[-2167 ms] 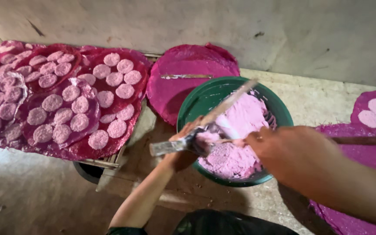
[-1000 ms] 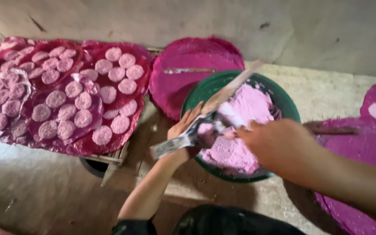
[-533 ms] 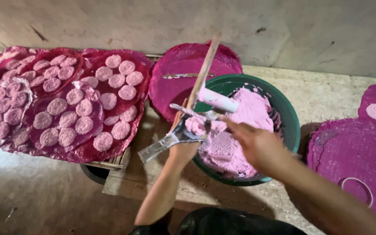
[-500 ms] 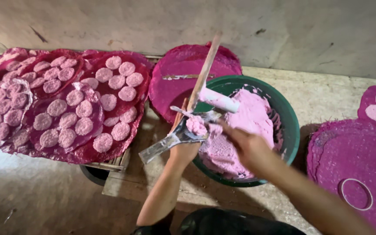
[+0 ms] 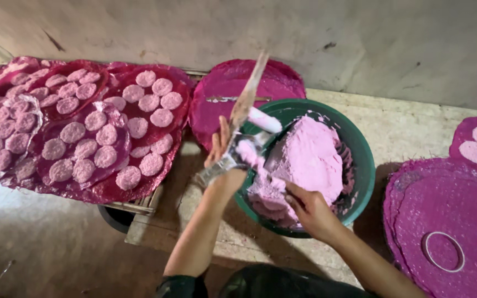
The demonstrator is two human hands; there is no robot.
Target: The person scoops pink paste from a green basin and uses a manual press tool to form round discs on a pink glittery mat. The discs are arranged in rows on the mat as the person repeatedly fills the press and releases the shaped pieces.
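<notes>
Head view: I count 1 green basin [image 5: 360,160] w/ a mound of pink dough [image 5: 310,157] inside, beside magenta mats [image 5: 459,221] carrying approx 30 pink discs [image 5: 106,157]. My left hand [image 5: 223,160] is closed round a long scraper [image 5: 244,113] over the basin's left rim. My right hand [image 5: 310,211] is curled into the dough at the basin's near side; can't tell what it grips.

A green bowl [image 5: 360,160] holds a heaped mound of pink dough [image 5: 310,157]. A long flat stick [image 5: 247,102] tilts upright over its left rim, smeared with dough, beside a metal scraper [image 5: 219,165].
</notes>
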